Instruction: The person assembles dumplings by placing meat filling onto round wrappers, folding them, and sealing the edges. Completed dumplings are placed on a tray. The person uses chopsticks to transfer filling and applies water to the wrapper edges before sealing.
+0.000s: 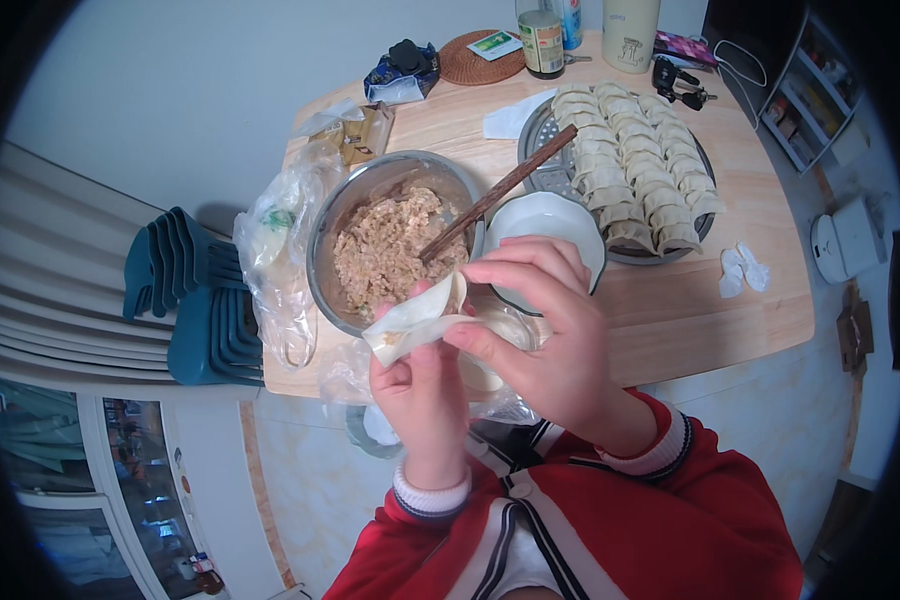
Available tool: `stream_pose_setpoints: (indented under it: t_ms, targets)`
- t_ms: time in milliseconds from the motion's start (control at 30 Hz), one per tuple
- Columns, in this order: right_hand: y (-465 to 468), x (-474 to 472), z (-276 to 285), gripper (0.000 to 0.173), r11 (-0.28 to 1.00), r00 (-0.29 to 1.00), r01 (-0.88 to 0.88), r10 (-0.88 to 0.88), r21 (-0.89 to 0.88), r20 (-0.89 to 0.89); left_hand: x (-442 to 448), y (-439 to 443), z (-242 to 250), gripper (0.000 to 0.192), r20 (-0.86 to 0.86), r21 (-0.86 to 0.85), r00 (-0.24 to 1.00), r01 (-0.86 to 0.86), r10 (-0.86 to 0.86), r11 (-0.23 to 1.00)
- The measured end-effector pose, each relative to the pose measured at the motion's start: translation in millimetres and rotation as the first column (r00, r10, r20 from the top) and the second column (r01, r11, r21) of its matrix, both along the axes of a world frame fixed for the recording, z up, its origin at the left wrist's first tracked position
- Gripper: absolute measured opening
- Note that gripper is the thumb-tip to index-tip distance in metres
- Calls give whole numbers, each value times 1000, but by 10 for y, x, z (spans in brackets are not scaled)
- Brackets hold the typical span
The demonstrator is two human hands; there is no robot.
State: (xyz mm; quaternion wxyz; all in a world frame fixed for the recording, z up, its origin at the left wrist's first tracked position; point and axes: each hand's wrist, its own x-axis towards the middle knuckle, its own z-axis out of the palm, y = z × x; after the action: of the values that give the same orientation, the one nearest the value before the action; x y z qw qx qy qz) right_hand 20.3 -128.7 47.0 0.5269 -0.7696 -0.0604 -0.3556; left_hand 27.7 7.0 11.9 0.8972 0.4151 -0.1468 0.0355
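Note:
My left hand [424, 390] holds a folded dumpling wrapper [420, 315] with a little filling showing inside it. The thumb and fingers of my right hand [544, 322] are at the wrapper's right end; whether they pinch it is unclear. Beyond them stands a steel bowl [321, 247] of minced filling [390, 240], with brown chopsticks [506, 187] leaning in it. A white bowl with a dark rim [547, 217] is partly hidden behind my right hand. Rows of folded dumplings [637, 165] lie on a round perforated metal tray [551, 176]. Round wrappers [487, 375] in plastic lie partly hidden beneath my hands.
A clear plastic bag [270, 255] lies left of the steel bowl, near stacked teal chairs [210, 330]. Crumpled tissue [742, 268] rests at the right of the wooden table [690, 322]. A jar [541, 45], woven mat [480, 71], cream tumbler [630, 37] and keys [682, 82] line the far edge.

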Motion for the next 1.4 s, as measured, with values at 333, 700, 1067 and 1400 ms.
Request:
stream_pose_setpoints:
  t_ms: [333,700,1067,1400]
  targets:
    - [2,1,-1,25,985,984,121,-104,-119,143,-32,-7,-9,46,18,-10,1000,-19,19,1000]
    - [41,-11,4,18,946,953,272,-238,-179,189,-36,-31,3,48,-34,31,999,-37,38,999]
    - [-34,129,46,40,954,955,-297,295,47,34,-45,-57,45,31,-252,39,967,44,-33,998]
    - [-7,105,18,24,982,981,-180,184,-59,63,-70,-108,5,26,-277,-48,961,5,-18,999]
